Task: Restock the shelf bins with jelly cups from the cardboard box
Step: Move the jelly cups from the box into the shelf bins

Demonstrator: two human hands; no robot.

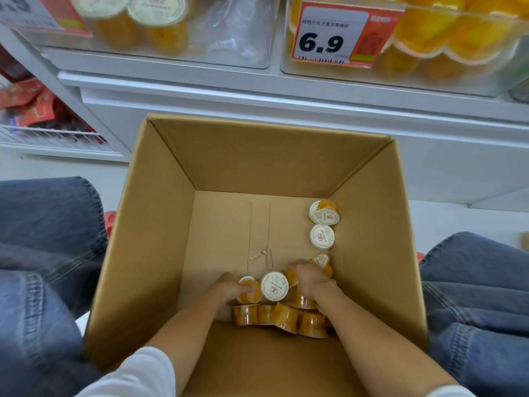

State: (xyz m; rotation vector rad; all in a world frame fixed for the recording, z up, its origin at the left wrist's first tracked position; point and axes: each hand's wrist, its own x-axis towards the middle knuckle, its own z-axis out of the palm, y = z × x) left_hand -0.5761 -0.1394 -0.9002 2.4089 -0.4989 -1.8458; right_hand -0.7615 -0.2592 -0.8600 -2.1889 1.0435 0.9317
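Observation:
Both my hands reach down into a deep open cardboard box (148, 224). Several orange jelly cups with white lids lie at its bottom near the front wall (286, 315). My left hand (229, 286) grips one orange cup (249, 290) lying on its side. My right hand (307, 277) is curled over a cluster of cups; what it grips is mostly hidden beneath it. A white-lidded cup (274, 286) stands between the hands. Two more cups (322, 236) lie by the box's right wall. Above, clear shelf bins (234, 38) hold jelly cups.
A red price tag reading 6.9 (340, 35) hangs on the right bin (458, 47), which is full of orange cups. My jeans-clad knees (48, 224) flank the box. A white shelf base (257, 110) stands behind it; red snack packs (31, 104) lie at left.

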